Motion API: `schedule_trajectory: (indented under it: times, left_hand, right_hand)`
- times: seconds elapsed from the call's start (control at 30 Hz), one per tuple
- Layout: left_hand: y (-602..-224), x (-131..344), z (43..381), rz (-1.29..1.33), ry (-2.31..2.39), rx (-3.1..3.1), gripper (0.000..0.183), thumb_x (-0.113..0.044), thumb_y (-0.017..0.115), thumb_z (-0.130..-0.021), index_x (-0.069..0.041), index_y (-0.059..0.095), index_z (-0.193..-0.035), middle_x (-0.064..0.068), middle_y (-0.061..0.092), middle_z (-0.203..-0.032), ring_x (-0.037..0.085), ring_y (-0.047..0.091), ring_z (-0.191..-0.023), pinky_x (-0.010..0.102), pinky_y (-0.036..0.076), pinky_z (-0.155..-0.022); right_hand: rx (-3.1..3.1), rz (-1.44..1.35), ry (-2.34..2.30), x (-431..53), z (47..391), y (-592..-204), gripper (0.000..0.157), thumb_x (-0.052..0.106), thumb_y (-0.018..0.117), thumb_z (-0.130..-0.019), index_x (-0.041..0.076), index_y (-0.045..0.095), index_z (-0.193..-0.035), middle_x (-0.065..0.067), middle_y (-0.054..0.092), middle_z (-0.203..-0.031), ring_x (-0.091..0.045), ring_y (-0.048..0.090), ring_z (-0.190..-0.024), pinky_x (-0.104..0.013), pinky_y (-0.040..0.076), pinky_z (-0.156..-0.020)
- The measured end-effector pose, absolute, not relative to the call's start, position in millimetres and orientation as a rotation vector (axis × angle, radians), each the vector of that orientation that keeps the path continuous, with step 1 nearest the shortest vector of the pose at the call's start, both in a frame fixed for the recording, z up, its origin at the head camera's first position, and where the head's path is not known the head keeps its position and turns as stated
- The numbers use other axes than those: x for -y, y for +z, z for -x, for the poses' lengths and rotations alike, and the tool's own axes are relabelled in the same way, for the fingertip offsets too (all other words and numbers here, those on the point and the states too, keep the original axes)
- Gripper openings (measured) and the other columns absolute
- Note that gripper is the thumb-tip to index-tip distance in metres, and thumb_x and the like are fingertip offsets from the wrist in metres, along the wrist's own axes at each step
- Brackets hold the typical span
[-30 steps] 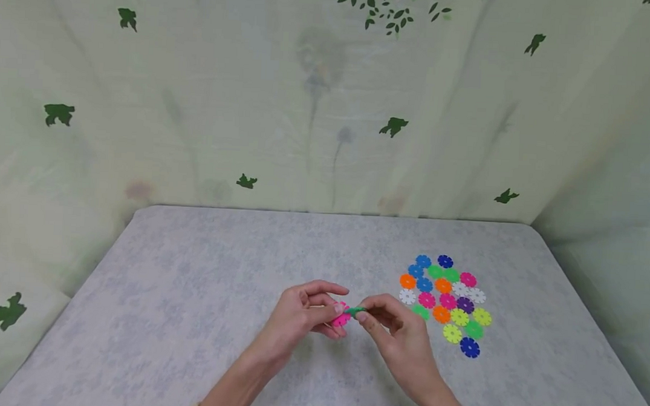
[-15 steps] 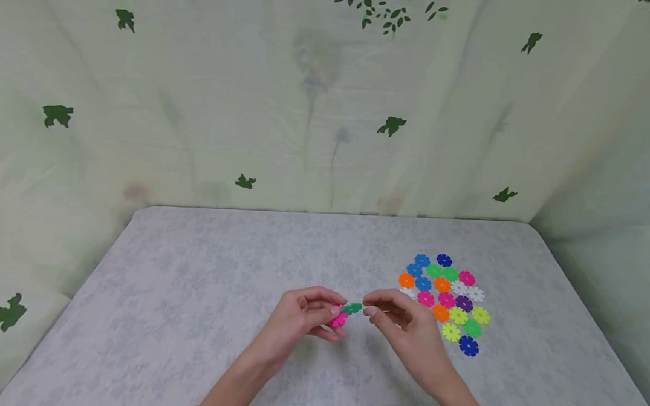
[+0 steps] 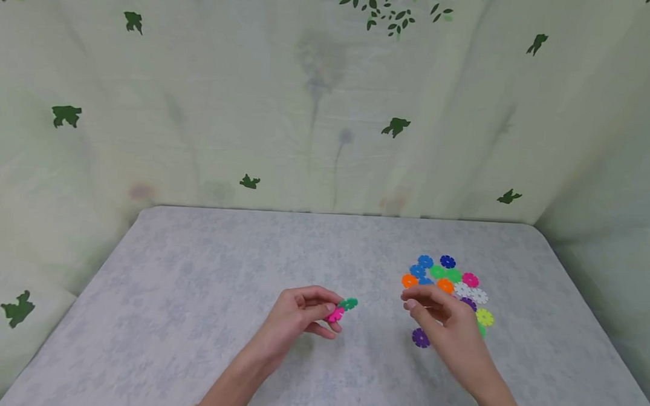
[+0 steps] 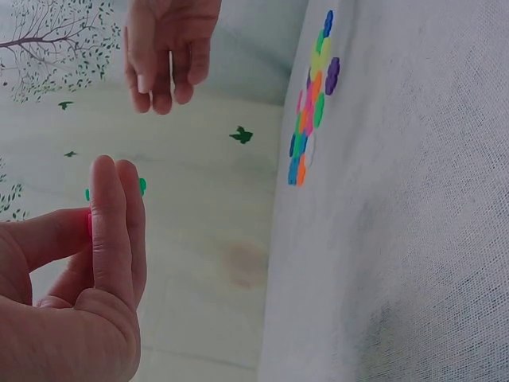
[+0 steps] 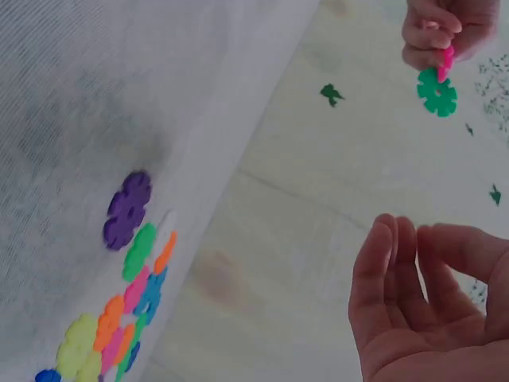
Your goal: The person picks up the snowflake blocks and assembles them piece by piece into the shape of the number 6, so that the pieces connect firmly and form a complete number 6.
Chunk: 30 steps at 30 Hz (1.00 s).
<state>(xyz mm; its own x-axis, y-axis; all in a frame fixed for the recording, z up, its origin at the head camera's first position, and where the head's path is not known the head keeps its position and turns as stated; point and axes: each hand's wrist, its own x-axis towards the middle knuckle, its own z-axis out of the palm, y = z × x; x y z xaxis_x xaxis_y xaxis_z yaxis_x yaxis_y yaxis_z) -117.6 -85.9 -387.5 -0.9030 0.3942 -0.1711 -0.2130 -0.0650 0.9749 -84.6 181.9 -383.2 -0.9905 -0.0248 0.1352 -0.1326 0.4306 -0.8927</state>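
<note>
My left hand point(image 3: 298, 316) pinches a pink notched plastic disc point(image 3: 335, 315) between thumb and fingers, raised over the middle of the table. Slotted into its edge is a green notched disc point(image 5: 437, 94), sticking out past the fingertips. The left wrist view mostly hides both discs behind the fingers. To the right, my right hand point(image 3: 447, 323) hovers with relaxed, bent fingers. Its thumb and fingertips point(image 5: 385, 231) come near each other with nothing visible between them. On the table just below it in the head view lies a purple disc point(image 3: 420, 338).
Several flat notched discs in blue, orange, white, yellow, green and pink lie grouped at the table's right, partly hidden by the right hand, including a yellow disc point(image 3: 485, 317) and a navy disc point(image 3: 448, 261). A leaf-patterned curtain point(image 3: 199, 100) stands behind the grey table point(image 3: 191, 270).
My right hand has let go of the green disc and moved right, over the grouped discs. The purple disc has come into view beneath it. The left hand keeps holding the joined discs.
</note>
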Motion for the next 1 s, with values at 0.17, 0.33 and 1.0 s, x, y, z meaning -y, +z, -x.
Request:
schedule_trajectory:
  times: [0.17, 0.33, 1.0]
  left_hand:
    - [-387, 86, 119, -0.196, 2.024, -1.814, 0.02, -0.01, 0.065, -0.093, 0.004, 0.068, -0.107, 0.018, 0.068, -0.093, 0.025, 0.069, -0.076, 0.041, 0.058, -0.073]
    - [-387, 87, 119, -0.204, 2.023, -1.803, 0.02, -0.01, 0.065, -0.093, 0.005, 0.068, -0.107, 0.02, 0.068, -0.092, 0.025, 0.068, -0.075, 0.041, 0.058, -0.073]
    - [-392, 88, 119, -0.215, 2.02, -1.789, 0.022, -0.012, 0.064, -0.094, 0.005, 0.068, -0.109, 0.018, 0.067, -0.093, 0.025, 0.068, -0.076, 0.042, 0.058, -0.073]
  right_hand:
    - [2.804, -0.237, 1.397, -200, 96, -397, 0.011, 0.019, 0.066, -0.096, 0.022, 0.07, -0.105, 0.007, 0.069, -0.103, -0.008, 0.063, -0.094, -0.032, 0.053, -0.081]
    - [2.987, -0.248, 1.389, -215, 107, -410, 0.014, 0.01, 0.068, -0.093, 0.017, 0.072, -0.104, 0.005, 0.069, -0.102, -0.013, 0.062, -0.092, -0.029, 0.054, -0.077]
    - [3.158, -0.474, 1.535, -246, 119, -436, 0.027, 0.005, 0.077, -0.082, 0.013, 0.072, -0.107, 0.001, 0.067, -0.101, -0.023, 0.058, -0.094, -0.033, 0.052, -0.076]
